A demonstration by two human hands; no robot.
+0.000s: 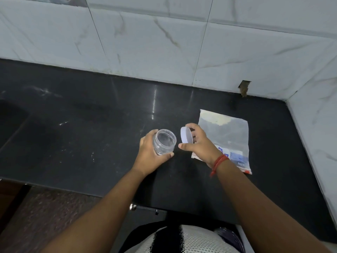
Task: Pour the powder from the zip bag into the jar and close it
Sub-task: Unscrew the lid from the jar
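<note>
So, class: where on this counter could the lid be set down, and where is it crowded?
Free: the bare counter left of the jar, and the strip between the bag and the back wall. Crowded: around both hands, where the lid sits against the bag.

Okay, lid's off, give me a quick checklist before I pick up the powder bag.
1. Jar open: ok, lid is off, in the right hand.
2. Jar secured: ok, left hand grips it.
3. Jar empty: ok, it looks clear inside.
4. Right hand free for the bag: not ok, it holds the lid.
5. Zip bag within reach: ok, lying on the counter just beyond the right hand.
6. Bag's zip open: cannot tell.
</note>
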